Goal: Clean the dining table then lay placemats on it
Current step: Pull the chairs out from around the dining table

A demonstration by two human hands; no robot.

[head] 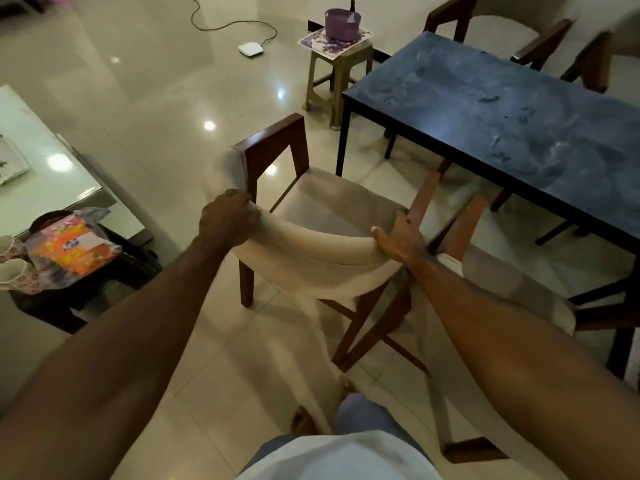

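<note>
The dark blue dining table (502, 109) stands at the right, its top smeared with pale streaks. In front of me is a wooden chair with a cream padded seat and backrest (304, 251), pulled away from the table's near corner. My left hand (228, 216) grips the left end of the backrest, fingers curled over its top. My right hand (401, 240) holds the right end of the backrest, where the wooden armrest meets it. A patterned placemat (334, 43) lies on a plastic stool beyond the table.
A purple basket (343, 24) sits on the stool (336, 77). More chairs (498, 32) stand behind and beside the table. At the left are a low glass table (52, 174), a dark side table with cups and an orange packet (72, 251). A cable and white device (250, 49) lie on the floor.
</note>
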